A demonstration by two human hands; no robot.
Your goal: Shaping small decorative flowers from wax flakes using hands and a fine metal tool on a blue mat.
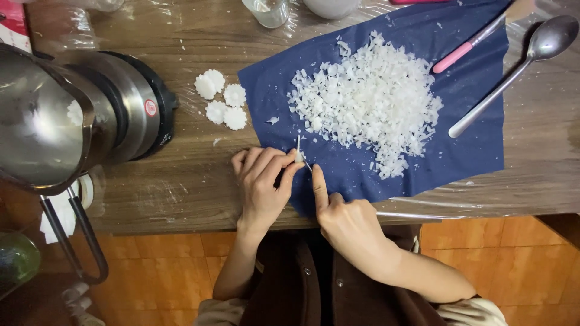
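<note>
Two hands meet at the near edge of a dark blue cloth (471, 121) spread over the wooden table (181, 181). The left hand (263, 187) is curled, its fingertips pinched together on a small white piece (298, 156) held just above the cloth's edge, so that whatever comes off it would land on the fabric. The right hand (344, 220) lies alongside, forefinger stretched forward and pressing along what looks like a thin blade (308, 166); the tool is too slight to make out for certain, and the other fingers are folded under, so how firmly they grip it I cannot tell. Both wrists rest low at the table edge, forearms angling in from the body.

A heap of white flakes (371, 99) sits mid-cloth, well apart from the hands. Four white flower-shaped pieces (220, 99) lie off the cloth to the left, beside a steel pot (54, 121). A metal spoon (513, 72) and a pink-handled tool (465, 48) rest at the far right.
</note>
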